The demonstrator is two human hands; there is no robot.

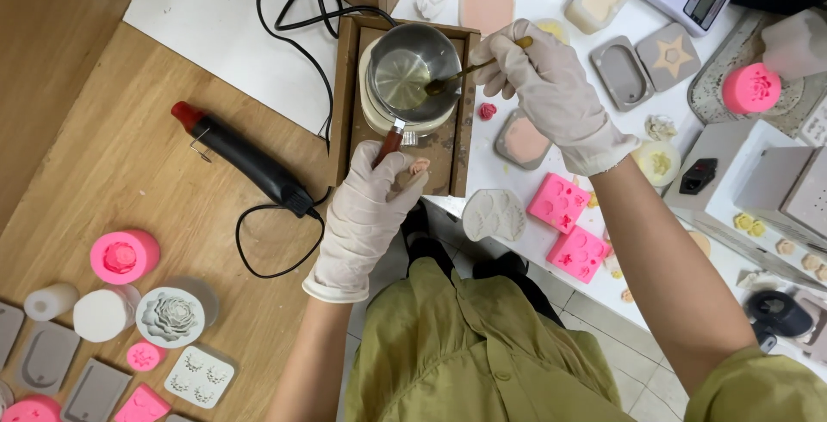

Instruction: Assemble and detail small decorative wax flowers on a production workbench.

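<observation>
With the left hand (366, 207) gripping the pot's handle (388, 142) and the right hand (543, 77) clasping the spoon (457, 76), vigorous stirring could probably slop liquid from the steel pot (412, 73) onto the worktop (129, 172).

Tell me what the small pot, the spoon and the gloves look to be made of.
Small pot: polished metal, likely steel, with bright reflections on its wall. Spoon: dull brass-coloured metal, seemingly. Gloves on the left hand and right hand: thin whitish rubber or latex, matte and wrinkled.

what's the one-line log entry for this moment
left hand: grips pot handle | right hand: spoon in metal pot | pot: on wooden tray
</observation>
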